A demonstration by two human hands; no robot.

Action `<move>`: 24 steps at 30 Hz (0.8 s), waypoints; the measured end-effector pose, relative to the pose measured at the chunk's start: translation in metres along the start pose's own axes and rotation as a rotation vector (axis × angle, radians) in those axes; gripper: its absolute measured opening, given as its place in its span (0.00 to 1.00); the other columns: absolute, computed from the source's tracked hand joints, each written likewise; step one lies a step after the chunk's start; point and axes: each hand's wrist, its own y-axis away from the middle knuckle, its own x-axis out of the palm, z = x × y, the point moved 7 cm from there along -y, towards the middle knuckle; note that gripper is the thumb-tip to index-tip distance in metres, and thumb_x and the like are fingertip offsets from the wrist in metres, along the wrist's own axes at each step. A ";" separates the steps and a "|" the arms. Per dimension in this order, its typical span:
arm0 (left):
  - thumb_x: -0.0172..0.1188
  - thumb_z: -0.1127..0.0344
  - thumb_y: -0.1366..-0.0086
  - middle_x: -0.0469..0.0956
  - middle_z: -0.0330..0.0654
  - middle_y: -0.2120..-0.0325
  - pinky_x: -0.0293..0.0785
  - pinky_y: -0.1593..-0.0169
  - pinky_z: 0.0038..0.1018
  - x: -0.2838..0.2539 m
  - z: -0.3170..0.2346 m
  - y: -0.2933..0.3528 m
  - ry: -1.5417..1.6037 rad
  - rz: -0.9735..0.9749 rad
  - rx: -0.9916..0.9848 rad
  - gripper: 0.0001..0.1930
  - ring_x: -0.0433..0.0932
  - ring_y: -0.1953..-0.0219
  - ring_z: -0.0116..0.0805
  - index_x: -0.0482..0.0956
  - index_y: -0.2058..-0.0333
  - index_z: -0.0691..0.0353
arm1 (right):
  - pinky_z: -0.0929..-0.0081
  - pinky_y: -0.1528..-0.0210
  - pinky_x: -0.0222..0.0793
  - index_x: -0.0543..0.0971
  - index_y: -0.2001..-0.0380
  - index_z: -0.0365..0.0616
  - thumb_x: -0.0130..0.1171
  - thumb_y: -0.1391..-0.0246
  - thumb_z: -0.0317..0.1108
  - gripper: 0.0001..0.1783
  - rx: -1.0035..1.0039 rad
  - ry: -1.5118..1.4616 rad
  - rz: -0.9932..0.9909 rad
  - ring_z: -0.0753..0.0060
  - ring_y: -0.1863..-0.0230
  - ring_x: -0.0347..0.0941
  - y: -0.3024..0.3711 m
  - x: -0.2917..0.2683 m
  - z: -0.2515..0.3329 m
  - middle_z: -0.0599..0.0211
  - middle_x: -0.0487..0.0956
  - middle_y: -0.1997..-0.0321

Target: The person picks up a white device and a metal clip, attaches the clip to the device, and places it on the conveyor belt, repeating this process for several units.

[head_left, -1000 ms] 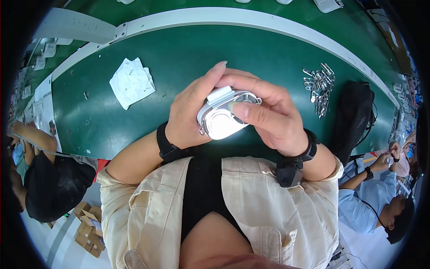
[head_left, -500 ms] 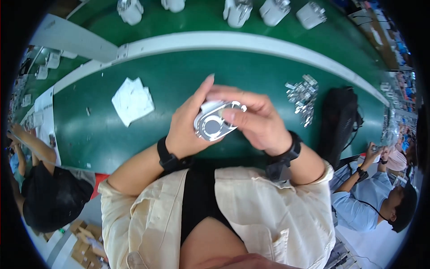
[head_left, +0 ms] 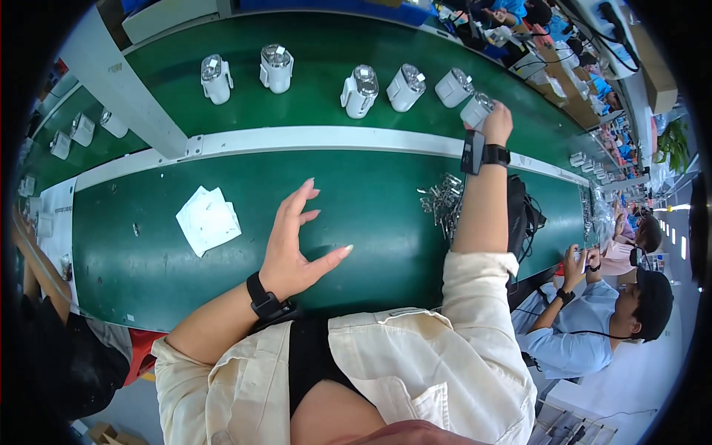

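Gripping a white device [head_left: 476, 110] beyond the rail [head_left: 319, 140], your right hand [head_left: 498, 124], fingers curled, your left hand [head_left: 291, 259] this side of the rail, fingers spread wide, empty.

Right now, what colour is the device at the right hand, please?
The device is white, silvery on top; best in head view.

Devices [head_left: 407, 88] stand behind the clips [head_left: 445, 202]

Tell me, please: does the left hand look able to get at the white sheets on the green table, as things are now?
Probably yes. The left hand is open and holds nothing, the white sheets lie to its left, and I see nothing standing between them.
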 end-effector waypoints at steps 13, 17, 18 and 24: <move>0.70 0.66 0.48 0.61 0.52 0.42 0.72 0.44 0.38 -0.018 -0.004 0.001 -0.036 -0.046 -0.006 0.47 0.66 0.41 0.43 0.51 0.34 0.63 | 0.38 0.32 0.40 0.78 0.47 0.49 0.63 0.57 0.61 0.37 -0.448 1.219 0.034 0.53 0.44 0.72 0.011 0.074 0.071 0.57 0.78 0.47; 0.70 0.66 0.48 0.62 0.52 0.43 0.72 0.45 0.39 -0.019 -0.005 0.004 -0.046 -0.031 -0.008 0.47 0.67 0.42 0.42 0.51 0.34 0.63 | 0.38 0.34 0.40 0.78 0.47 0.50 0.67 0.65 0.64 0.43 -0.363 1.338 0.219 0.54 0.43 0.72 0.021 0.072 0.067 0.61 0.80 0.48; 0.71 0.66 0.48 0.62 0.52 0.43 0.71 0.44 0.39 -0.020 -0.005 0.005 -0.039 -0.027 -0.014 0.47 0.66 0.41 0.42 0.51 0.34 0.62 | 0.38 0.34 0.40 0.78 0.47 0.50 0.67 0.65 0.64 0.43 -0.368 1.339 0.226 0.54 0.43 0.72 0.030 0.070 0.071 0.61 0.80 0.48; 0.74 0.65 0.51 0.62 0.53 0.41 0.70 0.42 0.39 -0.023 0.001 0.008 0.135 -0.033 -0.011 0.51 0.66 0.40 0.44 0.49 0.33 0.63 | 0.77 0.53 0.72 0.77 0.54 0.32 0.76 0.65 0.33 0.32 -0.329 0.313 0.837 0.77 0.56 0.76 0.154 0.071 0.140 0.57 0.81 0.60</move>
